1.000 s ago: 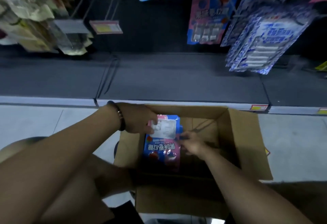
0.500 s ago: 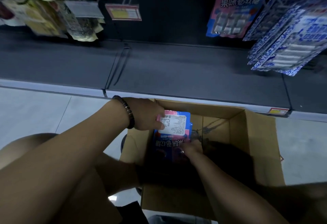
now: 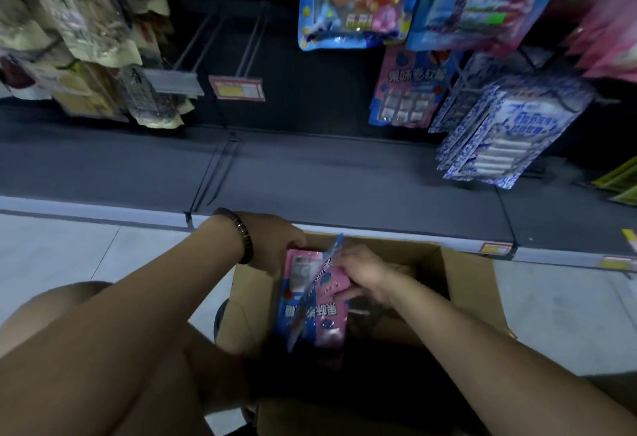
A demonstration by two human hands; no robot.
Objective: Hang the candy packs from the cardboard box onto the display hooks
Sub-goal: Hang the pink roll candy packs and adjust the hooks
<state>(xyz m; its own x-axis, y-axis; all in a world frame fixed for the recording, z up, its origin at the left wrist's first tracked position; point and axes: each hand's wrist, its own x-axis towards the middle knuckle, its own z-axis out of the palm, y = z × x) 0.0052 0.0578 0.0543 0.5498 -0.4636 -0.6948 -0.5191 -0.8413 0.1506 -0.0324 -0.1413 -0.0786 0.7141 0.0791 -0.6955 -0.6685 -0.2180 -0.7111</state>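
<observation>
The left hand (image 3: 275,241) grips the top edge of the candy packs (image 3: 298,277) standing in the corrugated cardboard box (image 3: 463,284), probably to steady the stack; the right hand (image 3: 362,272) curls round one flat, glossy tilted pack (image 3: 331,318), seemingly peeling it free; thin bare wire display hooks (image 3: 224,32) jut out well above.

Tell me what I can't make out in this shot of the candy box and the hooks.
- Head view: floor of the cardboard box, and any packs beneath the held candy packs: lost in shadow under the right hand.
- Head view: print on the price tag: blurred, too small.
- Head view: pink packs, top right: cut off by the frame edge.
</observation>
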